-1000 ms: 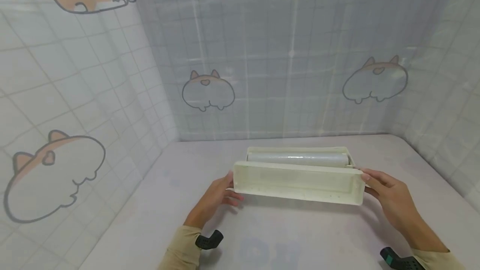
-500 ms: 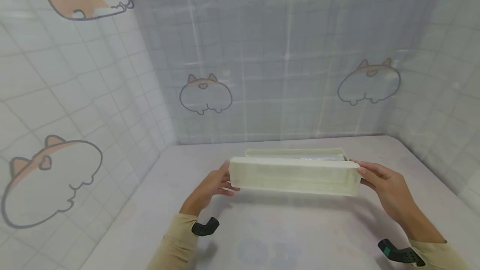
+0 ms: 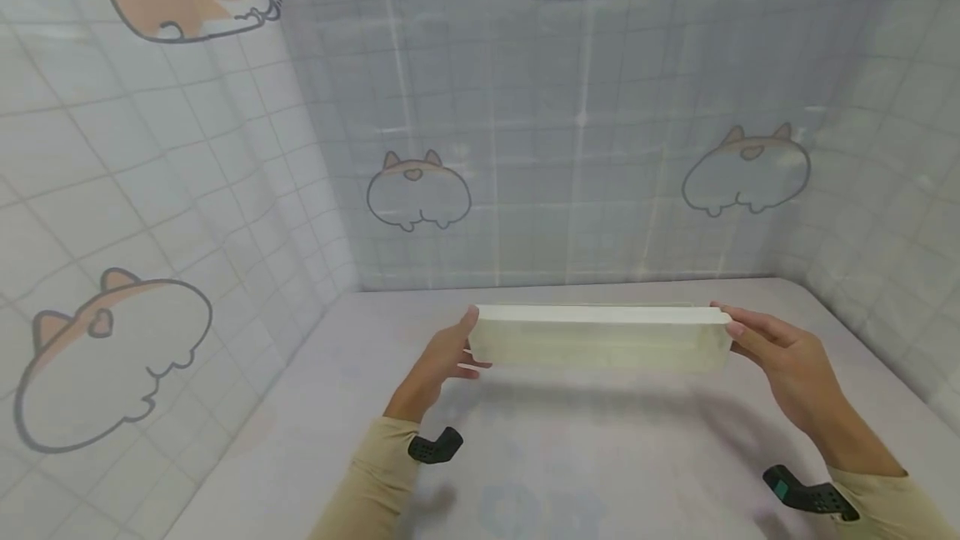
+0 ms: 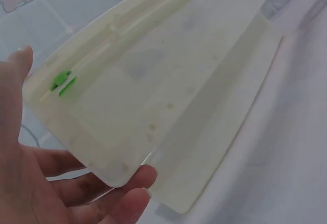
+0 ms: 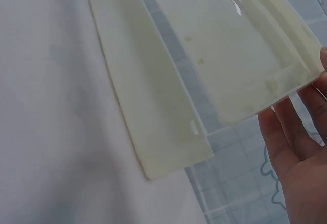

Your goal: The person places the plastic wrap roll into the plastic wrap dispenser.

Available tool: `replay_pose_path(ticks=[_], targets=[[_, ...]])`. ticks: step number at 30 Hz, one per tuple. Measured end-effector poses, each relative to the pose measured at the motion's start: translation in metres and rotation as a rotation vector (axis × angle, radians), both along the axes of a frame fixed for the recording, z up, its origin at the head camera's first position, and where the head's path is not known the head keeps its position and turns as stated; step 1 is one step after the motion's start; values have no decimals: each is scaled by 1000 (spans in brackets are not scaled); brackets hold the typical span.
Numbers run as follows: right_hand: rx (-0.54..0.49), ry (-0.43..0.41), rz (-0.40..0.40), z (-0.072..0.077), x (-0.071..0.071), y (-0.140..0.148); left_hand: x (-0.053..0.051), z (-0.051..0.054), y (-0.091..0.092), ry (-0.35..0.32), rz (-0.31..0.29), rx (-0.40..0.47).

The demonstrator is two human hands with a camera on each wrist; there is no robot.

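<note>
Both hands hold a long cream-coloured plastic lid (image 3: 600, 344) by its two ends, raised above the table. My left hand (image 3: 435, 365) grips the left end, thumb at the upper edge and fingers beneath the corner. At the other end my right hand (image 3: 783, 365) pinches the lid between thumb and fingers. A small green part (image 4: 64, 82) shows on the lid's underside in the left wrist view. Behind and below the lid stands the matching long box (image 4: 217, 122), which also shows as a box wall (image 5: 138, 91) in the right wrist view. The box's contents are hidden.
A white-covered table (image 3: 525, 448) lies under the hands. Grid-patterned curtains with cartoon dogs enclose it: the left curtain (image 3: 247, 182), the back curtain (image 3: 562, 173) and the right curtain (image 3: 892, 198). Each wrist wears a black device, such as the left band (image 3: 437, 446).
Both hands have raised the lid and tipped it toward level. It now hides the white film roll and nearly all of the box in the head view.
</note>
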State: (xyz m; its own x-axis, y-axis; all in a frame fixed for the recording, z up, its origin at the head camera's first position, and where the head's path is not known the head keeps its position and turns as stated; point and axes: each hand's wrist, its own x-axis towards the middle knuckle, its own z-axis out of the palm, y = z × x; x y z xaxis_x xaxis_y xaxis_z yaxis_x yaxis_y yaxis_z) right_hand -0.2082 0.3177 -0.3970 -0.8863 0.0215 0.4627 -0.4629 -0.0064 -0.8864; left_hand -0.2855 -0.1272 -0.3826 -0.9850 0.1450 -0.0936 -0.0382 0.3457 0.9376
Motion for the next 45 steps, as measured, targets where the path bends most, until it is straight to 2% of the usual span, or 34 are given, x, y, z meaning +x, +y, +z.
replay_pose_path(ticks=[4,12,17,24,34,40,45], targets=[[-13,-15,-9,3,-1,1,-3,0,5,5,31,6],[-130,-11,49,0,-3,0,-7,-4,9,-4,55,92],[-112,0,11,0,-9,-2,-11,-5,14,48,71,131],[-41,-56,-28,-1,-14,-6,-13,-6,17,89,88,125],[22,-114,-35,5,-17,-2,-19,-3,17,162,7,175],[-92,-89,12,7,-19,0,-19,2,17,187,-41,139],[-148,-69,13,9,-18,-1,-20,3,17,203,-78,124]])
